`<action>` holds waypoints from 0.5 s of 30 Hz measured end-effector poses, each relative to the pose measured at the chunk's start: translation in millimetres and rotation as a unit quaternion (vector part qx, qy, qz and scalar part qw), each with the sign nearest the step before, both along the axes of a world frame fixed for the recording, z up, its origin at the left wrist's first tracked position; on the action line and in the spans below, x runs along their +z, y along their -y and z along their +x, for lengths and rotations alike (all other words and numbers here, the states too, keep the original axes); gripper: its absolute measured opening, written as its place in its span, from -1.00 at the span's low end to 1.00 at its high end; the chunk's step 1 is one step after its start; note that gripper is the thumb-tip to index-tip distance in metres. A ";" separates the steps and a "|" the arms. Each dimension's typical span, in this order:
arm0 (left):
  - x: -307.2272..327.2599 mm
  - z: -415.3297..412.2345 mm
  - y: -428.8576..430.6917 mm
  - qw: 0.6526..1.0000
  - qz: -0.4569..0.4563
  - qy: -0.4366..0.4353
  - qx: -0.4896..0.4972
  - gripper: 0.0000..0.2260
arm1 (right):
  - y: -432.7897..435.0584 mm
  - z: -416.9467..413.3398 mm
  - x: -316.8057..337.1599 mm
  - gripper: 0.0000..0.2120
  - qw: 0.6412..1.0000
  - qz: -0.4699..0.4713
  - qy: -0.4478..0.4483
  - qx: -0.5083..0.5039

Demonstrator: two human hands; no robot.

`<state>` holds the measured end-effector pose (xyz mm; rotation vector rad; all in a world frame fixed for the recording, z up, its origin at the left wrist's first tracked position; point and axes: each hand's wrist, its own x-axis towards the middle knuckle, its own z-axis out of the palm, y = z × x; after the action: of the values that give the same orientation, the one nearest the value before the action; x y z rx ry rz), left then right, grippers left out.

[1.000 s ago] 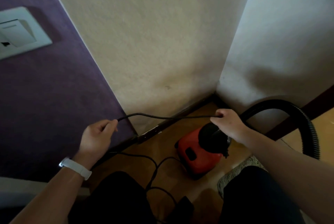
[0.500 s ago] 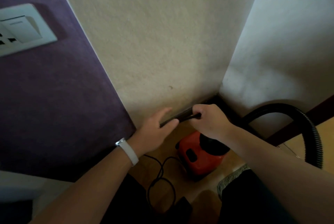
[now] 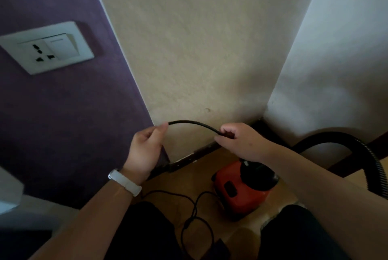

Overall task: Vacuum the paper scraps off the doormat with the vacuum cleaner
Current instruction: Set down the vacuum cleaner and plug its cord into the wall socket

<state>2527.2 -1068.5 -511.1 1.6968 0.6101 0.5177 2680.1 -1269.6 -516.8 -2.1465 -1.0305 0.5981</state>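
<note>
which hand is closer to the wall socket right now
Left. The left hand pinches the black cord below and right of the wall socket; the right hand grips the cord farther right, above the red vacuum cleaner.

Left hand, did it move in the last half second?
Yes. The left hand slid left along the cord, from the beige wall to the purple wall's edge.

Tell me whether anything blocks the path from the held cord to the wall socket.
Nothing visible does. The cord runs from the left hand to the right hand; the wall socket sits up-left on the purple wall, holes empty, only bare wall between.
</note>
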 end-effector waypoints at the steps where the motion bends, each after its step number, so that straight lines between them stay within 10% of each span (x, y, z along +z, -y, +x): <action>1: 0.1 -5.7 -10.1 0.999 -0.011 0.008 0.039 -0.54 | -1.1 0.2 1.4 -0.68 1.000 -0.013 0.001 0.007; 5: -10.9 -30.5 -42.6 0.995 0.026 -0.036 0.094 -0.60 | -14.5 -3.2 7.4 -0.92 0.998 0.007 -0.066 -0.008; 15: -5.2 -51.8 -59.9 0.985 0.158 -0.073 0.010 -0.64 | -95.5 -46.2 54.2 -0.77 0.883 0.266 -0.386 0.041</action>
<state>2475.4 -1008.7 -516.3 2.0440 0.6776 0.5270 2633.9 -1174.1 -462.5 -1.2062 -0.7097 0.9704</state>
